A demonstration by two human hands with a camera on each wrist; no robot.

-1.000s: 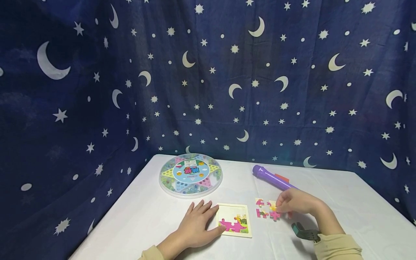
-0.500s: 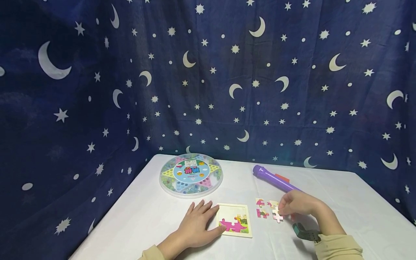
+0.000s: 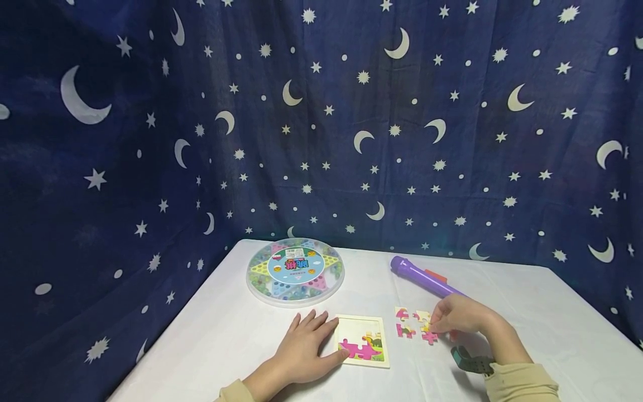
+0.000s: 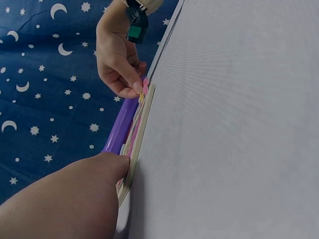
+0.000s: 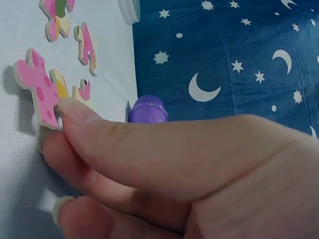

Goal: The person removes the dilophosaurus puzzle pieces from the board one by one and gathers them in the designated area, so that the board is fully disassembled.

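Observation:
My left hand [image 3: 306, 352] lies on the table with its fingers spread. Its forefinger and thumb touch the left side of a shallow wooden puzzle tray [image 3: 385, 343], whose lower part holds pieces of a pink dinosaur picture. My right hand [image 3: 464, 314] pinches a pink spotted jigsaw piece [image 5: 42, 89] with a yellow patch between thumb and fingertips, tilted and close to the tabletop. Beside it are more loose pieces: one pink and white [image 3: 402, 314], one pink and green [image 3: 405, 330], and one pale with a pink patch [image 3: 422, 316], partly hidden by the hand in the right wrist view.
A purple toy microphone [image 3: 422, 279] lies behind my right hand, with a red-orange object [image 3: 436, 275] next to it. At the back left sits a round clear board-game case [image 3: 295, 265] with marbles. A dark blue star-and-moon curtain [image 3: 341, 111] hangs around the white table [image 3: 211, 324].
The pinched piece has tilted and moved slightly right; its face looked pale half a second ago and shows pink again now. My left hand and the tray have stayed in place.

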